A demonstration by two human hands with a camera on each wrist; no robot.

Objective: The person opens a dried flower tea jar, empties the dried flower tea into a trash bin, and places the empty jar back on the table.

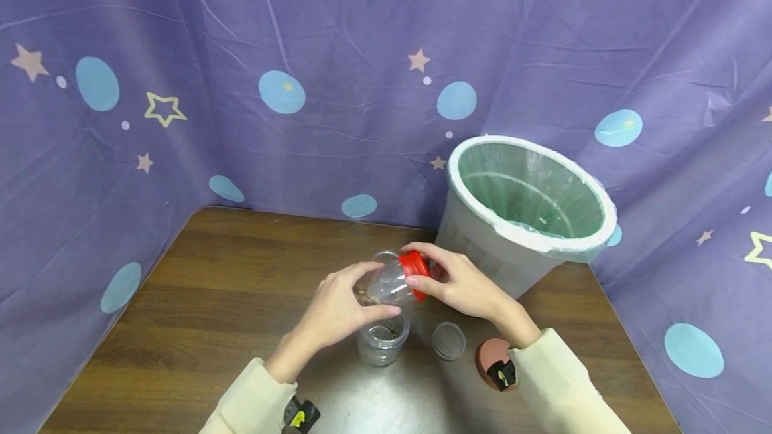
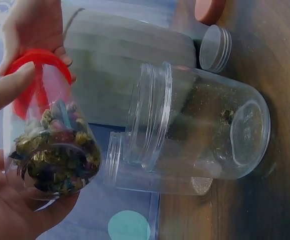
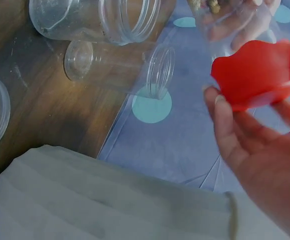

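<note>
Tilted in the air is a clear jar (image 1: 386,283) with a red lid (image 1: 414,266). Dried flower buds (image 2: 55,160) fill its lower part. My left hand (image 1: 334,310) grips the jar's body, thumb and fingers on opposite sides. Around the red lid curl the thumb and fingers of my right hand (image 1: 461,283); the right wrist view shows the lid's wavy edge. Beneath the held jar stands a wide clear jar (image 2: 209,125), uncovered, with a few dried bits inside. Behind it, a narrower clear jar (image 3: 120,67) also stands uncovered, partly hidden in the head view.
A clear lid (image 1: 449,341) lies right of the wide jar. Further right is a pinkish-brown round lid (image 1: 491,353), partly behind the right wrist's camera. A large white bin (image 1: 476,233) with a bag liner stands at the back right. The wooden table (image 1: 199,286) meets a purple curtain.
</note>
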